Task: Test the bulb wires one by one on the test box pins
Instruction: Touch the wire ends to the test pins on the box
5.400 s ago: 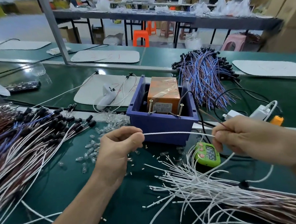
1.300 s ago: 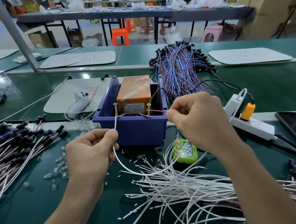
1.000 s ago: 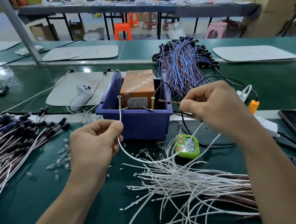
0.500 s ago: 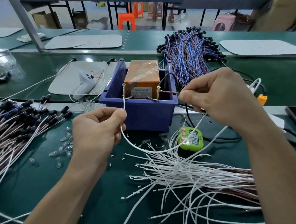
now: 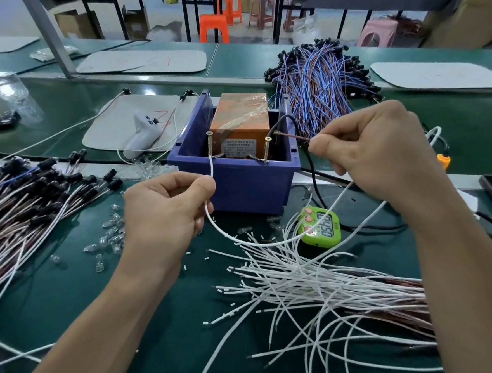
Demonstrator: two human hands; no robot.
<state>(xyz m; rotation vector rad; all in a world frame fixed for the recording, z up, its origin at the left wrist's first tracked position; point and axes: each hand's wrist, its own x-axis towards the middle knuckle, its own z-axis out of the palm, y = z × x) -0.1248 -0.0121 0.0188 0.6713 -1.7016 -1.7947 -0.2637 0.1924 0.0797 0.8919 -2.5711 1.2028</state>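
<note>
Pinching wire, left hand and right hand curl.

A matt green surface carries a smooth blue plastic bin holding an orange box wrapped in glossy clear tape, two brass-coloured metal screws, white plastic-sheathed wires and a glossy green plastic timer.

Blue bin, orange box, green timer, white wires.
</note>
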